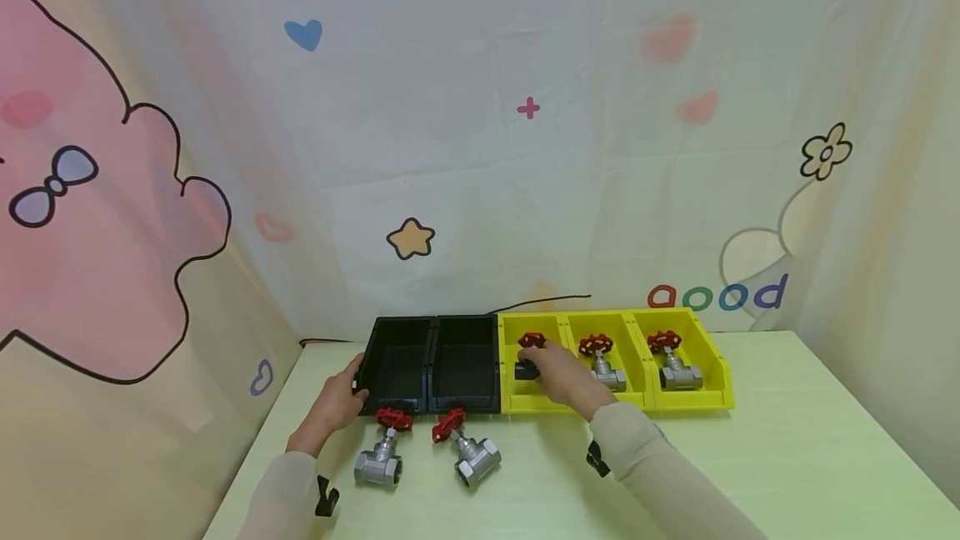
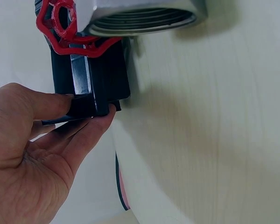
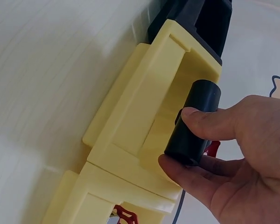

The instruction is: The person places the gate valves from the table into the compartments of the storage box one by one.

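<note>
The place looked like a small screened-off work corner — pale fabric [image 1: 450,140] hung behind and along the sides, printed with a pink cartoon figure [image 1: 82,232], a blue heart [image 1: 303,34], an orange star [image 1: 411,238] and coloured letters [image 1: 709,299], rather like nursery decor. Yet the light wood-grain bench [image 1: 810,440] carried workshop goods: black bins [image 1: 397,363], yellow bins [image 1: 536,401] and metal valves [image 1: 378,467] with red handwheels [image 1: 394,418] — whether home or workshop, one could not tell.
</note>
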Tool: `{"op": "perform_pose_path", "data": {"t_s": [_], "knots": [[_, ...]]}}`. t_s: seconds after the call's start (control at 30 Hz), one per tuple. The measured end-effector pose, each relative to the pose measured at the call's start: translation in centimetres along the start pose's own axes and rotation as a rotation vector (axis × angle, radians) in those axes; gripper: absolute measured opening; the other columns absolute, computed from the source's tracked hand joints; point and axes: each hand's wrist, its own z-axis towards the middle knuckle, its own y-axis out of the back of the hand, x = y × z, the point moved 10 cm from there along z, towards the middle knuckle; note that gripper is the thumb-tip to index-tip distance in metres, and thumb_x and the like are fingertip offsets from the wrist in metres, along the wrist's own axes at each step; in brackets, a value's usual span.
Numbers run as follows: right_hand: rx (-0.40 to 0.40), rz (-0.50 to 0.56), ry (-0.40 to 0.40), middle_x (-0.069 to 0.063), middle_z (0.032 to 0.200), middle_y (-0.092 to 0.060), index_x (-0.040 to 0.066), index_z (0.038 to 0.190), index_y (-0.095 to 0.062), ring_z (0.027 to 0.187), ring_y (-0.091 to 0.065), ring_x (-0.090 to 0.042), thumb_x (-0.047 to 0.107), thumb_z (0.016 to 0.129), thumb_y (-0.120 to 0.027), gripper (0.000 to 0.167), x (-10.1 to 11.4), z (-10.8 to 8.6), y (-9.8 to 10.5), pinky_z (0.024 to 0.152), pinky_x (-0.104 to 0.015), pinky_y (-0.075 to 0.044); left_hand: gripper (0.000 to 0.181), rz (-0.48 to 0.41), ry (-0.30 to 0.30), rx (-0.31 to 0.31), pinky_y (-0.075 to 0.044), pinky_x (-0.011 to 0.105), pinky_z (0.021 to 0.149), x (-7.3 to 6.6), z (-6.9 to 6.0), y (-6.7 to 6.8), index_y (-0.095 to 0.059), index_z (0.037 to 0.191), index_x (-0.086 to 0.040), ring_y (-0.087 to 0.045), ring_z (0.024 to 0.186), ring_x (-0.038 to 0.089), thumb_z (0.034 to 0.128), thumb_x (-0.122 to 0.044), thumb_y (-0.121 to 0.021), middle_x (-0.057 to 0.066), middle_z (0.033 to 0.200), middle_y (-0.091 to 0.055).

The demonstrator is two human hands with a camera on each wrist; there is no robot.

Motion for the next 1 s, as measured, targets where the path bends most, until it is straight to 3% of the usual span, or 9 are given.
{"op": "perform_pose_path", "data": {"t_s": [0.33, 0.57, 1.0], "knots": [[0.036, 0.001, -0.011, -0.013, 0.131, -0.062, 0.014, 0.131, -0.063, 0.120, -0.057, -0.033, -0.001, 0.090, -0.065, 0.044, 0.3, 0.6, -1.0, 0.104, -0.048, -0.046, 0.071, 0.005, -0.016, -0.011, -0.037, 0.032, 0.058, -0.2, -0.2, 0.2, -0.024, 0.154, 0.002, -0.040, 0.051, 0.016, 0.0926, -0.003, -0.060, 0.021, 0.092, -0.065], [0.077, -0.001, -0.048, -0.012, 0.131, -0.063, 0.014, 0.131, -0.063, 0.117, -0.060, -0.031, -0.005, 0.088, -0.066, 0.047, 0.2, 1.0, -1.6, 0.104, -0.047, -0.046, 0.071, 0.022, -0.026, -0.014, -0.042, 0.035, 0.067, -0.3, -0.1, 0.2, -0.024, 0.153, 0.004, -0.048, 0.066, 0.019, 0.0921, -0.002, -0.060, 0.035, 0.129, -0.057], [0.127, -0.023, -0.099, -0.011, 0.130, -0.064, 0.015, 0.129, -0.064, 0.117, -0.060, -0.029, -0.005, 0.088, -0.066, 0.045, -0.6, 1.9, -2.8, 0.103, -0.048, -0.046, 0.070, 0.029, -0.031, -0.020, -0.046, 0.039, 0.074, -0.3, -0.1, 0.3, -0.026, 0.152, 0.005, -0.055, 0.078, 0.024, 0.0915, -0.003, -0.062, 0.036, 0.131, -0.055]]}}
